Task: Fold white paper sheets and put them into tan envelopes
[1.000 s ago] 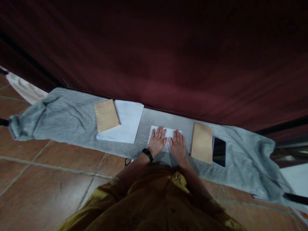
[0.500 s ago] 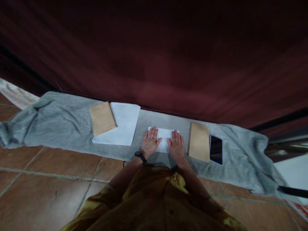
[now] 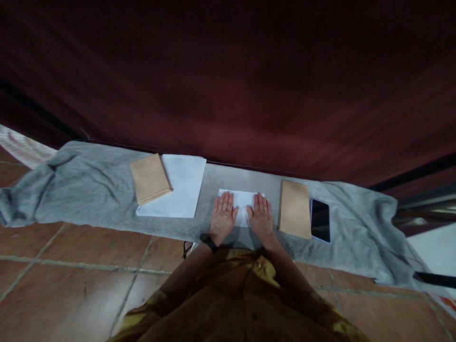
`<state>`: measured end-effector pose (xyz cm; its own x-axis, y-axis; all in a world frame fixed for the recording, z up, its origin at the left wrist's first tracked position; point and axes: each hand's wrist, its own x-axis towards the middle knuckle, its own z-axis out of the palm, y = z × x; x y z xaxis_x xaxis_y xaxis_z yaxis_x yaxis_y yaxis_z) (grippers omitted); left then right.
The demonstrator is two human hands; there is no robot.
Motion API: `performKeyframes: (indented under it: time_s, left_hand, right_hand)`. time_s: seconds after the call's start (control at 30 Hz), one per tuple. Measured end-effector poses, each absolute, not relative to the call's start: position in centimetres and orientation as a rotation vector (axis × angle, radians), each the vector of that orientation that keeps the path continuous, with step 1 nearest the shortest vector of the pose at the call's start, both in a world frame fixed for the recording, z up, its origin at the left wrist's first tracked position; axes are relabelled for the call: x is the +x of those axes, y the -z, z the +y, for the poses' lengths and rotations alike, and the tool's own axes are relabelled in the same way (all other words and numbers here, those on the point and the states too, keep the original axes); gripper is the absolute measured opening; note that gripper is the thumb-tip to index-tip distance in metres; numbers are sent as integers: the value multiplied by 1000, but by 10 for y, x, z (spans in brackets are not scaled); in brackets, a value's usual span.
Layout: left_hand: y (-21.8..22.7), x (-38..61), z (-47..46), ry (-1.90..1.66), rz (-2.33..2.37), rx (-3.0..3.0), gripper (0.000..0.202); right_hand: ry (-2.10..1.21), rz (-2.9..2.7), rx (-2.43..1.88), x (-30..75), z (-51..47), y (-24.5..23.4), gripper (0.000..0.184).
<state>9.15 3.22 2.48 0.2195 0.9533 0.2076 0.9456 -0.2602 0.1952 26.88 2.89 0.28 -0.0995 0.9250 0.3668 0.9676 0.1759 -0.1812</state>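
A small folded white paper (image 3: 242,200) lies on a grey cloth (image 3: 99,190) spread over the tiled floor. My left hand (image 3: 223,216), with a black band at the wrist, lies flat on the paper's left part, fingers stretched out. My right hand (image 3: 261,217) lies flat on its right part, fingers also out. Neither hand grips anything. A brown envelope stack (image 3: 295,214) sits just right of my right hand.
A black phone (image 3: 319,220) lies right of the brown stack. To the left, another brown envelope stack (image 3: 149,177) rests on white sheets (image 3: 181,187). A dark red curtain (image 3: 228,95) hangs behind the cloth. Brown floor tiles (image 3: 71,266) lie in front.
My left hand has slid a little leftward and back along the paper, exposing more of its middle. My right hand stays flat. The view has shifted slightly.
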Motion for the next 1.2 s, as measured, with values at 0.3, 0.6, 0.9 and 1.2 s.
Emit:
performKeyframes:
  time_s: [0.3, 0.6, 0.9, 1.2]
  left_hand:
    - [-21, 106, 25, -296, 1666, 2557, 62]
    - [-21, 105, 23, -262, 1632, 2584, 61]
    - [-22, 106, 25, -253, 1578, 2586, 61]
    - [-25, 101, 32, -269, 1480, 2621, 60]
  right_hand:
    - [74, -2066, -1837, 268, 30, -6, 60]
    - [-54, -2241, -1708, 250, 31, -18, 48]
    - [-58, -2371, -1591, 260, 19, -21, 47]
    - [-21, -2308, -1644, 259, 20, -14, 53]
